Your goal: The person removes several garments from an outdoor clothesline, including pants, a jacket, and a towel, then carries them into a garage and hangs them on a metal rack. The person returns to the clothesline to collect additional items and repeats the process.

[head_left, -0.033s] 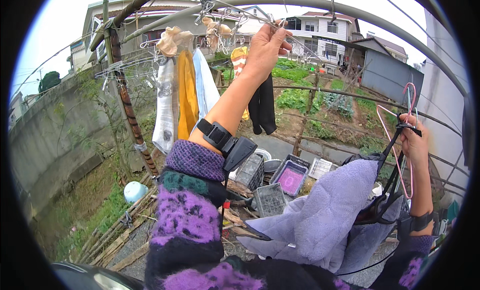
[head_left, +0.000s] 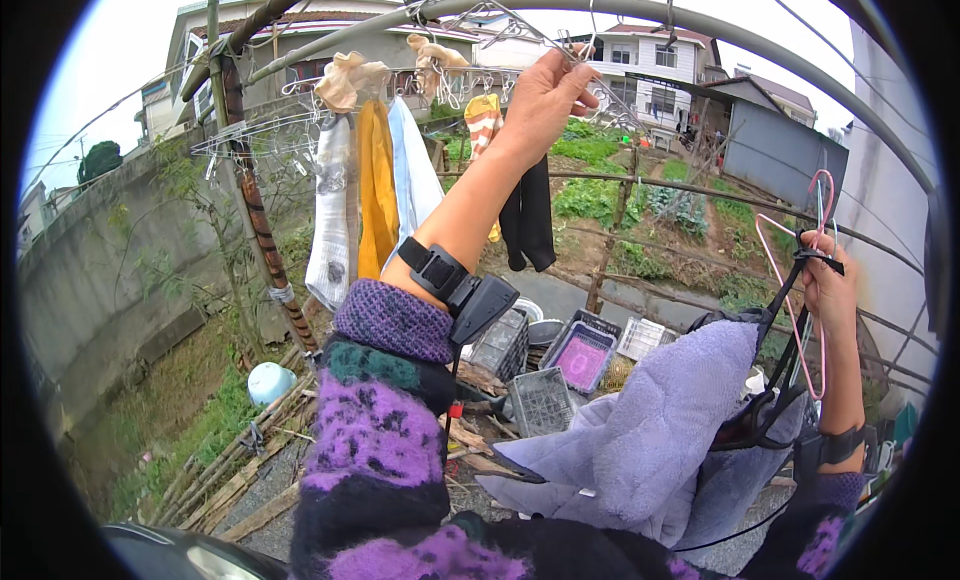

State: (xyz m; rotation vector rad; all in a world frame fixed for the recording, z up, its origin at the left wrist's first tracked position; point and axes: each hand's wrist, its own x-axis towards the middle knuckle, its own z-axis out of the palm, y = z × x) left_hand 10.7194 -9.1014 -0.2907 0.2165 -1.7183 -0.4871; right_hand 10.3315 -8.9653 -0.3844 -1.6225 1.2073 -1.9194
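My left hand [head_left: 548, 105] is raised at the upper middle, its fingers closed on a thin metal clip hanger [head_left: 497, 10] just under a grey pole [head_left: 640, 15]. The clip hanger tilts down to the right. On the right, my right hand [head_left: 828, 285] is closed on pink wire hangers [head_left: 822, 195] and a black strap [head_left: 780, 300]. From that hand hangs a bundle with a fluffy grey-purple garment [head_left: 665, 410] and a black piece [head_left: 745, 430]. How these are fastened to the hangers is partly hidden.
Left of my left hand hang grey-white socks [head_left: 332, 210], a mustard cloth [head_left: 376, 185], a pale blue cloth [head_left: 410, 165], a striped sock [head_left: 482, 120] and black socks [head_left: 527, 225]. Below lie plastic crates [head_left: 580, 350] and sticks [head_left: 225, 480]. A bamboo fence [head_left: 612, 220] borders a garden.
My left hand has shifted slightly right and down. The metal clip hanger in it has tilted more steeply, its left end swinging up. My right hand and the grey-purple garment have barely moved.
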